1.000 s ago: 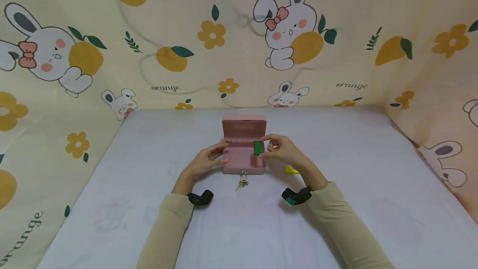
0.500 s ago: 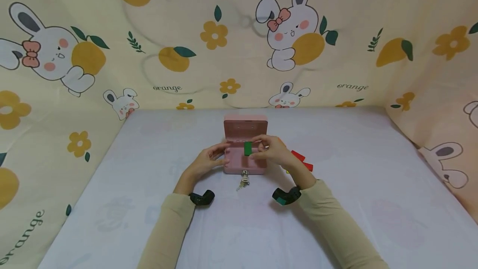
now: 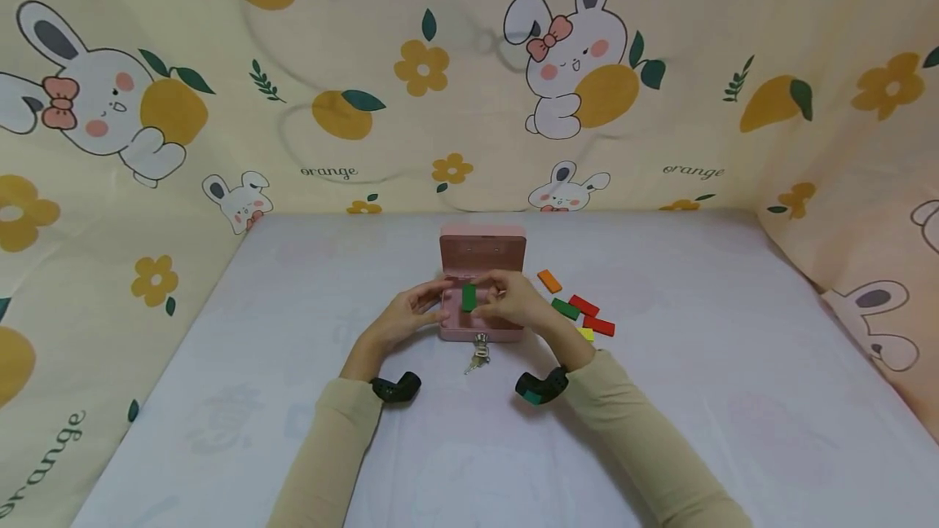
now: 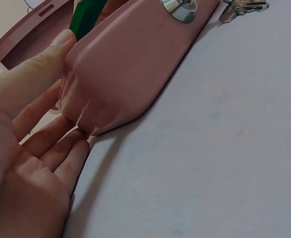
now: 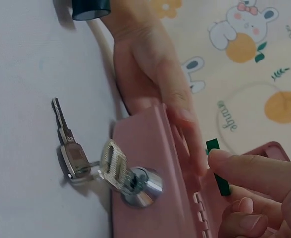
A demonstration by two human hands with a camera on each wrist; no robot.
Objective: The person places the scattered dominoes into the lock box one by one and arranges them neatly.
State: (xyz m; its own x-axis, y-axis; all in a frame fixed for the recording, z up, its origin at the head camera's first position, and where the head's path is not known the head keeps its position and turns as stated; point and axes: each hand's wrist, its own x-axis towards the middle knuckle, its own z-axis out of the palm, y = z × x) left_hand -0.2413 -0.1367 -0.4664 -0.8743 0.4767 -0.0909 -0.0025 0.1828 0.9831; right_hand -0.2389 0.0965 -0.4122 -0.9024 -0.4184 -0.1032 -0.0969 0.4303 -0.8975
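Observation:
A pink metal cash box [image 3: 506, 336] stands with its lid [image 3: 482, 253] raised and leaning back. My left hand [image 3: 402, 318] holds its left side, the thumb at the rim and the fingers against the side wall, as the left wrist view [image 4: 41, 144] shows. Between thumb and fingertip, my right hand [image 3: 517, 300] pinches a small flat green block [image 3: 469, 297] over the open box, near its left half. The right wrist view shows that green block [image 5: 218, 171] held edge-on, above the inside of the box. A key sits in the front lock [image 5: 143, 187].
Right of the box lie several loose blocks: one orange [image 3: 549, 281], one green [image 3: 566, 309], red ones [image 3: 599, 326] and a yellow one [image 3: 586, 334] partly behind the right forearm. A second key [image 5: 76, 158] hangs from the lock onto the white tabletop [image 3: 469, 446].
My right hand has carried the green block leftward, from the box's right edge to its left half. The loose blocks at the right have come into view. My left hand stays on the box.

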